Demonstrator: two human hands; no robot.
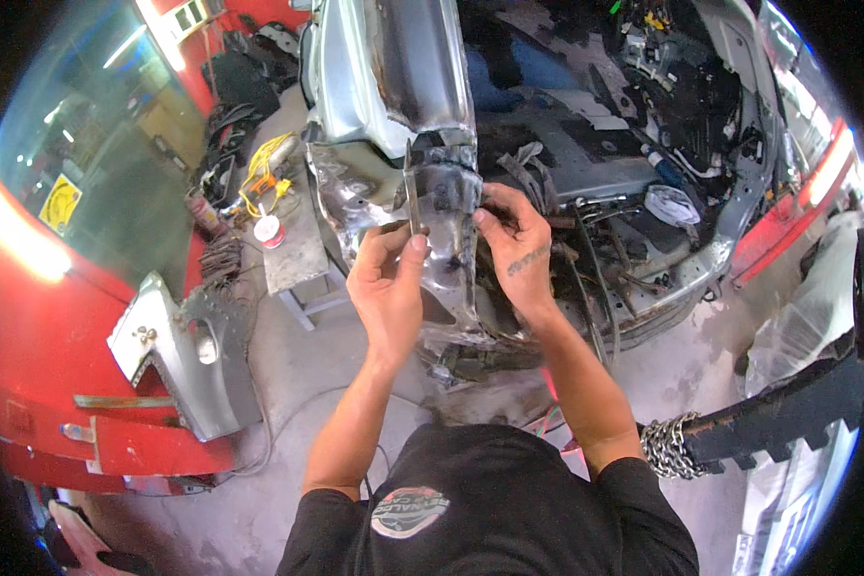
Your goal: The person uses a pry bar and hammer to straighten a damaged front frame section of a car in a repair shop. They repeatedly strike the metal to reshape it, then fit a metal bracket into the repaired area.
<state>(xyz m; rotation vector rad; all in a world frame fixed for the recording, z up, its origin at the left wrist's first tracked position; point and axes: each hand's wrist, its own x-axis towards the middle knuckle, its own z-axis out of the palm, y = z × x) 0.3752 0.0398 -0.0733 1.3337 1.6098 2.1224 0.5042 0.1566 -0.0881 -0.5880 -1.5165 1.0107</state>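
My left hand [389, 283] is closed, with thumb and fingers pinching the lower end of a thin, upright sheet-metal strip [413, 187]. To its right, my right hand [518, 248] curls its fingers and thumb at the right edge of a dark, scorched sheet-metal section [448, 192]. Whether the strip and this section are one piece, I cannot tell. Both sit against the bare, cut end of a silver car body pillar [422, 67]. Below my hands the ragged lower metal panel [446, 269] shows shiny ground patches.
The open car interior [566, 106] lies to the right, with tools [605, 206] along its sill. At left stands a small metal bench [298, 259] holding a yellow cord [264, 173] and a red-and-white spool [270, 230]. A loose silver fender [187, 355] leans nearby; a chain [672, 446] hangs right.
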